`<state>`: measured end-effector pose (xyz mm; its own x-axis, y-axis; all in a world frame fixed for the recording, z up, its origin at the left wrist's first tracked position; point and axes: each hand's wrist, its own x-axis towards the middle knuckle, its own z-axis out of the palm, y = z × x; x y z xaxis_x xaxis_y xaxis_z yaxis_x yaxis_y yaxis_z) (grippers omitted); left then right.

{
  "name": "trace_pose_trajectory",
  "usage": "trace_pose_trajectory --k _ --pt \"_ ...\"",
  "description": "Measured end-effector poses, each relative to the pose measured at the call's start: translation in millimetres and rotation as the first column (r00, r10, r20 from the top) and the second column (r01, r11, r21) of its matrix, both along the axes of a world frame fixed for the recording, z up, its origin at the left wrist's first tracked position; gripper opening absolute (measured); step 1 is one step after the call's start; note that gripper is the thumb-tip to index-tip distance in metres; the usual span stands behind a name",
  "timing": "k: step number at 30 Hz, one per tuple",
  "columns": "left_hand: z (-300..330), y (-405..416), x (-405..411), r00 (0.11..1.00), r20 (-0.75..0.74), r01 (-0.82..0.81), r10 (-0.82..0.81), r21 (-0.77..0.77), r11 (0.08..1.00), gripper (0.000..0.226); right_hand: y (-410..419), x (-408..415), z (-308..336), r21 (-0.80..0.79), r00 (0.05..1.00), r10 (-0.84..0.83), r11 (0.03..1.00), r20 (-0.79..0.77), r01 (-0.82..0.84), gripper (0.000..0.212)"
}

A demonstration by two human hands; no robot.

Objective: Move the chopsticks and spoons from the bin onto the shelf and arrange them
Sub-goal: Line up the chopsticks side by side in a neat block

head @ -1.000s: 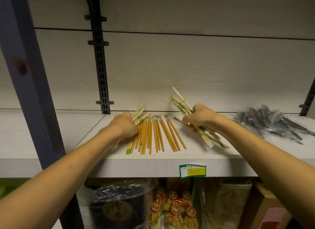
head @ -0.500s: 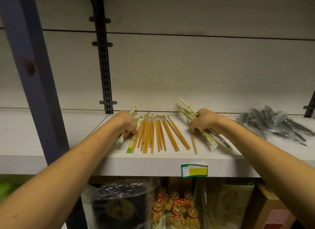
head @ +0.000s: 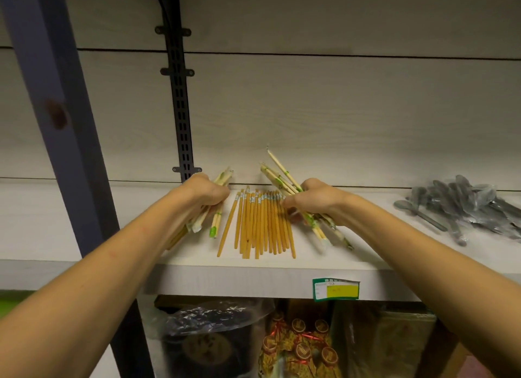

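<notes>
Left hand (head: 207, 194) gripping a bundle of pale paper-wrapped chopsticks (head: 218, 208) | row of bare amber wooden chopsticks (head: 260, 222) flat on the light wooden shelf (head: 253, 273), between the hands | right hand (head: 313, 200) clutching paper-wrapped chopsticks (head: 277, 174), tips raised | grey plastic-bagged spoons (head: 462, 205) far right.

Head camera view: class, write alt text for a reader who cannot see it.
Two hands hold bundles of wrapped chopsticks over a pale shelf: the left hand one bundle, the right hand another. Bare wooden chopsticks lie in a row between them; wrapped spoons are piled far right.
</notes>
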<state>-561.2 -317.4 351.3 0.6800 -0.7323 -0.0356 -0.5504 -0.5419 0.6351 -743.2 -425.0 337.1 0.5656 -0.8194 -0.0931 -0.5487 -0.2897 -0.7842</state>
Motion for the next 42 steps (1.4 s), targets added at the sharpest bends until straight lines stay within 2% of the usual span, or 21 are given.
trace_pose_trajectory --k 3,5,8,10,13,16,18,21,24,25,28,31,35,38,42 --pt "1.7 1.3 1.5 1.000 -0.014 0.002 -0.003 -0.038 0.999 0.026 2.5 14.0 -1.2 0.058 0.998 0.027 0.998 0.052 -0.030 0.031" --pt "1.0 -1.2 5.0 0.997 -0.081 0.012 -0.019 -0.090 0.996 0.027 4.4 20.2 0.6 0.082 0.996 0.050 0.995 0.070 -0.056 0.031" --pt "1.5 -8.3 9.0 0.945 -0.310 0.046 -0.102 -0.183 0.982 0.035 5.9 20.7 6.7 0.103 0.991 0.020 0.994 0.133 -0.034 0.029" --pt "3.2 -14.9 5.2 0.870 -0.462 0.046 -0.170 -0.267 0.963 0.023 2.4 13.4 10.3 0.106 0.981 -0.054 0.994 0.186 0.035 0.028" --pt "3.9 -26.1 -15.6 0.813 -0.522 0.088 -0.258 -0.328 0.941 0.007 -6.0 -5.2 13.0 0.150 0.970 -0.147 0.981 0.194 0.119 0.029" --pt "-8.0 -45.9 -41.6 0.834 -0.445 0.153 -0.327 -0.382 0.912 0.006 -9.6 -22.6 11.5 0.191 0.964 -0.216 0.964 0.153 0.185 0.013" --pt "-18.1 -58.6 -59.2 0.858 -0.372 0.199 -0.353 -0.393 0.898 0.010 -9.1 -27.6 7.3 0.212 0.962 -0.234 0.956 0.138 0.202 0.011" --pt "-23.6 -66.5 -82.0 0.848 -0.369 0.259 -0.380 -0.338 0.905 0.016 -10.9 -29.7 2.9 0.326 0.954 -0.219 0.934 0.202 0.146 0.020" --pt "-21.3 -70.3 -89.9 0.891 -0.299 0.283 -0.342 -0.226 0.932 0.043 -14.2 -37.0 7.6 0.412 0.949 -0.167 0.910 0.269 0.043 0.032" --pt "-19.7 -70.6 -89.4 0.909 -0.250 0.289 -0.333 -0.197 0.937 0.047 -16.5 -40.0 8.8 0.396 0.953 -0.157 0.917 0.261 0.042 0.035" --pt "-14.8 -76.3 -88.0 0.928 -0.192 0.285 -0.319 -0.185 0.941 0.036 -28.7 -51.6 9.1 0.303 0.974 -0.142 0.949 0.175 0.084 0.044" --pt "-13.7 -77.7 -91.2 0.940 -0.155 0.276 -0.304 -0.179 0.944 0.027 -34.9 -62.4 8.7 0.218 0.991 -0.103 0.973 0.089 0.082 0.038" --pt "-18.0 -75.0 -95.6 0.944 0.012 0.329 -0.329 -0.080 0.941 0.020 -30.9 -74.2 5.1 0.126 0.993 -0.079 0.990 0.092 0.067 0.039" --pt "-17.9 -68.7 -95.0 0.917 0.157 0.375 -0.368 -0.019 0.927 0.021 -31.6 -77.4 0.3 0.044 0.993 -0.026 0.999 0.113 0.021 0.038" --pt "-26.1 -59.1 -89.7 0.805 0.334 0.506 -0.490 0.045 0.861 0.034 -38.3 -82.7 -4.8 -0.288 1.000 0.007 0.958 -0.018 -0.011 0.032"
